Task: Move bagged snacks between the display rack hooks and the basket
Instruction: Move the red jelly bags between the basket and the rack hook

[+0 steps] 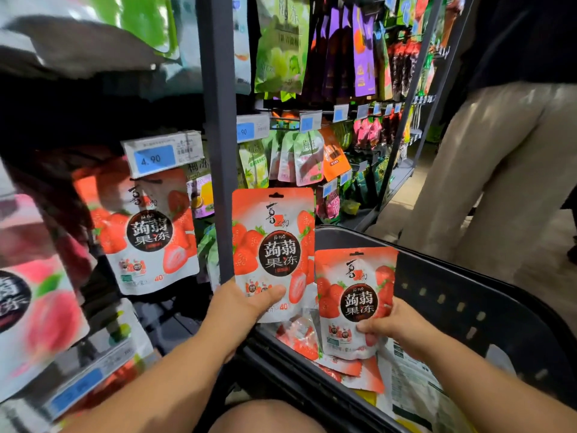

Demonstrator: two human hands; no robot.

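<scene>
Nearest us, a bare knee sits at the bottom edge, with both forearms reaching forward past it. The left hand grips a red-and-white glossy strawberry pouch by its lower left corner, thumb curled across the printed front, fingers hidden behind. We log this pouch as upright: long axis vertical, hang-hole end up, face toward the camera, held in front of the grey metal rack post. The right hand pinches a second strawberry pouch of the same print at its lower right edge, thumb on the front. It too stands with long axis near vertical and hole end up, just right of the first and lower, over the inside of the black slotted plastic basket. Whether the two pouches' edges touch we cannot tell. Beneath them more loose strawberry pouches lie flat and jumbled in the basket. Further left, a matching hanging pouch is on the rack under a blue-and-white price tag reading 4.90, with a blurred pink peach pouch at the left edge. Beyond the post we note green grape bags and purple bags hung in rows. Farthest right, a person in beige trousers stands by the rack.
</scene>
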